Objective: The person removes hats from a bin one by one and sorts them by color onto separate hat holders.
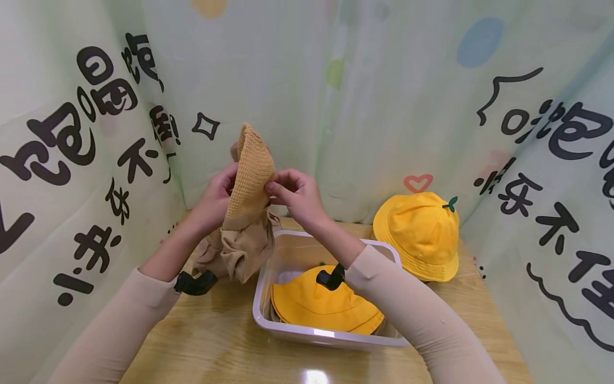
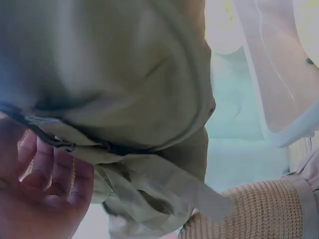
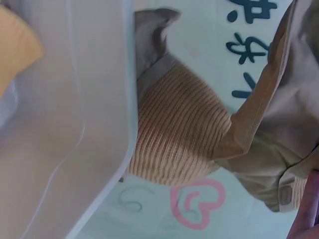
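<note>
A tan sun hat with a woven straw brim and a cloth crown (image 1: 251, 186) is held up over the table, brim upward. My left hand (image 1: 217, 200) grips its left side, partly behind the brim; in the left wrist view the fingers of my left hand (image 2: 52, 174) curl under the cloth by a dark-edged strap. My right hand (image 1: 299, 197) pinches the brim's right side between thumb and fingers. Only a finger of it shows at the edge of the right wrist view. Behind the held hat lies a second tan hat (image 3: 174, 124) with a ribbed straw brim.
A white plastic bin (image 1: 261, 298) stands below my right forearm, with a yellow bucket hat (image 1: 321, 304) inside. Another yellow hat (image 1: 419, 234) with a green sprout sits behind the bin on the right. Printed curtains (image 1: 297, 106) enclose the wooden table (image 1: 216, 336).
</note>
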Tool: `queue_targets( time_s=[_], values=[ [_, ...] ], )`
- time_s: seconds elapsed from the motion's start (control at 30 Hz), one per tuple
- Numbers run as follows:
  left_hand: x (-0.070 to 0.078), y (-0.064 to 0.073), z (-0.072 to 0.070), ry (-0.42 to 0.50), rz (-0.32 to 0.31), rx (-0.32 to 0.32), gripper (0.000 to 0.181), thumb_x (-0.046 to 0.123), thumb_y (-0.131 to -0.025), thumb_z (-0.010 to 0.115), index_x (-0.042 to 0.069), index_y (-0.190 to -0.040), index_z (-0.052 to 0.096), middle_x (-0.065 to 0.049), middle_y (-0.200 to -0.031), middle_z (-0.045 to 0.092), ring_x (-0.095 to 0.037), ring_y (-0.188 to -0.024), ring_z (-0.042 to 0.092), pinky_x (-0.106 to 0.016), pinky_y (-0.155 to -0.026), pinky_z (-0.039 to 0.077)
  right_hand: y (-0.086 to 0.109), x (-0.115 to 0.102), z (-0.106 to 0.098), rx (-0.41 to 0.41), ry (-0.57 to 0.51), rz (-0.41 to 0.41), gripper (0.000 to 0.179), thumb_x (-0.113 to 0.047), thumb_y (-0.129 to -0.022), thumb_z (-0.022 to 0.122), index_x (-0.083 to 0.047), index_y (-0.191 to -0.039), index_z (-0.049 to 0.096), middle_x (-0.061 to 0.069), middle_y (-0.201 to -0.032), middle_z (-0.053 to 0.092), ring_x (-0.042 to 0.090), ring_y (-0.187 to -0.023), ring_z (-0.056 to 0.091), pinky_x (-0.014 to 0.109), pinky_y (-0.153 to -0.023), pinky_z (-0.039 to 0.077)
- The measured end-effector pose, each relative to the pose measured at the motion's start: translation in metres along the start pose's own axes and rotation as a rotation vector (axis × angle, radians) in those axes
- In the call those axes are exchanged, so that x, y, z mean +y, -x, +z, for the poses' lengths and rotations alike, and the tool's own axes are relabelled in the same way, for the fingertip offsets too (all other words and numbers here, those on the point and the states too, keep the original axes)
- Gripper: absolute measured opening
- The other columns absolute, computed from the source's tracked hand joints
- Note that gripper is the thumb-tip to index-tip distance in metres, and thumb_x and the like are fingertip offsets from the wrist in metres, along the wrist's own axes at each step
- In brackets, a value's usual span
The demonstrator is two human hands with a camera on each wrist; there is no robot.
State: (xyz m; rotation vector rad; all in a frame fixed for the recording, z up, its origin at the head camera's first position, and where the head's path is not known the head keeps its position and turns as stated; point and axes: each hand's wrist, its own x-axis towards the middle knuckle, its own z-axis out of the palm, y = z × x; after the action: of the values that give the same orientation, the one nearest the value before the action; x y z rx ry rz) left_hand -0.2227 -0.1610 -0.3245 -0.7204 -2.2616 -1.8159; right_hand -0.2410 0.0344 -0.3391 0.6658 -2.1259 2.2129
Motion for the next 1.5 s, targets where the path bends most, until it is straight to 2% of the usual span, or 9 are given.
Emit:
queue_targets(
  time_s=[0.07, 0.23, 0.4, 0.57, 0.73, 0.87, 1.07, 1.2, 1.5],
  values=[
    [0.000, 0.000, 0.001, 0.007, -0.023, 0.001, 0.038, -0.004, -0.091, 0.065, -0.006, -0.128, 0.057, -0.015, -0.112, 0.063, -0.011, -0.101, 0.061, -0.021, -0.087, 0.052, 0.000, 0.000, 0.000, -0.002, 0.005, 0.003, 0.014, -0.005, -0.093, 0.069, 0.004, -0.102, 0.065, 0.006, -0.090, 0.066, 0.016, -0.084, 0.068, 0.040, -0.076, 0.061],
    [-0.001, -0.003, 0.006, -0.034, -0.043, 0.018, 0.026, -0.001, -0.094, 0.062, -0.008, -0.119, 0.061, -0.016, -0.105, 0.064, -0.013, -0.095, 0.060, -0.020, -0.084, 0.052, 0.001, 0.001, 0.000, 0.004, -0.004, 0.026, 0.015, -0.003, -0.093, 0.069, 0.006, -0.104, 0.065, 0.004, -0.090, 0.065, 0.015, -0.083, 0.067, 0.040, -0.076, 0.061],
    [-0.001, -0.003, 0.007, -0.085, -0.009, 0.046, 0.018, 0.000, -0.096, 0.057, -0.009, -0.111, 0.063, -0.017, -0.099, 0.063, -0.014, -0.092, 0.058, -0.018, -0.079, 0.052, 0.000, 0.003, -0.002, 0.006, -0.010, 0.038, 0.015, -0.004, -0.093, 0.068, 0.005, -0.104, 0.065, 0.004, -0.091, 0.065, 0.015, -0.085, 0.067, 0.040, -0.078, 0.060],
    [0.002, 0.002, 0.001, -0.113, 0.011, 0.077, 0.016, 0.005, -0.100, 0.056, -0.007, -0.110, 0.060, -0.013, -0.098, 0.060, -0.015, -0.092, 0.055, -0.018, -0.076, 0.049, -0.001, 0.005, -0.005, 0.000, -0.025, 0.052, 0.013, -0.005, -0.095, 0.067, 0.004, -0.104, 0.064, 0.006, -0.093, 0.065, 0.016, -0.088, 0.068, 0.040, -0.080, 0.060],
    [0.005, 0.008, -0.012, -0.125, 0.015, 0.161, 0.019, 0.009, -0.101, 0.056, -0.007, -0.112, 0.056, -0.008, -0.104, 0.057, -0.014, -0.094, 0.056, -0.019, -0.074, 0.049, -0.004, 0.005, -0.011, 0.037, -0.040, 0.069, 0.011, -0.005, -0.095, 0.066, 0.002, -0.103, 0.063, 0.004, -0.093, 0.065, 0.016, -0.088, 0.068, 0.038, -0.079, 0.060],
    [0.010, 0.011, -0.023, -0.195, 0.075, 0.212, 0.018, 0.008, -0.101, 0.055, -0.007, -0.111, 0.057, -0.011, -0.110, 0.060, -0.012, -0.097, 0.059, -0.018, -0.075, 0.050, -0.006, 0.001, -0.017, 0.048, -0.035, 0.073, 0.009, -0.005, -0.095, 0.066, 0.000, -0.101, 0.062, 0.004, -0.095, 0.063, 0.016, -0.089, 0.067, 0.037, -0.079, 0.060],
    [0.017, 0.013, -0.037, -0.403, 0.213, 0.295, 0.013, 0.006, -0.098, 0.061, -0.005, -0.105, 0.063, -0.015, -0.099, 0.067, -0.012, -0.084, 0.061, -0.014, -0.067, 0.047, -0.011, -0.001, -0.022, 0.060, 0.022, 0.032, 0.013, -0.007, -0.094, 0.068, 0.001, -0.103, 0.064, 0.002, -0.095, 0.064, 0.015, -0.091, 0.066, 0.035, -0.084, 0.059],
    [0.016, 0.013, -0.047, -0.498, 0.274, 0.345, 0.009, 0.002, -0.096, 0.063, -0.005, -0.102, 0.064, -0.016, -0.098, 0.065, -0.015, -0.088, 0.060, -0.012, -0.073, 0.046, -0.013, 0.001, -0.027, 0.077, 0.072, 0.011, 0.013, -0.008, -0.094, 0.069, 0.000, -0.103, 0.065, 0.003, -0.096, 0.064, 0.015, -0.090, 0.064, 0.033, -0.085, 0.059],
    [0.007, 0.015, -0.061, -0.591, 0.293, 0.342, 0.006, -0.001, -0.095, 0.064, -0.004, -0.100, 0.065, -0.015, -0.096, 0.063, -0.018, -0.090, 0.059, -0.010, -0.077, 0.043, -0.015, 0.011, -0.032, 0.056, 0.143, 0.007, 0.016, -0.010, -0.092, 0.071, 0.001, -0.103, 0.067, 0.007, -0.097, 0.065, 0.019, -0.091, 0.063, 0.035, -0.085, 0.059]
  ],
)
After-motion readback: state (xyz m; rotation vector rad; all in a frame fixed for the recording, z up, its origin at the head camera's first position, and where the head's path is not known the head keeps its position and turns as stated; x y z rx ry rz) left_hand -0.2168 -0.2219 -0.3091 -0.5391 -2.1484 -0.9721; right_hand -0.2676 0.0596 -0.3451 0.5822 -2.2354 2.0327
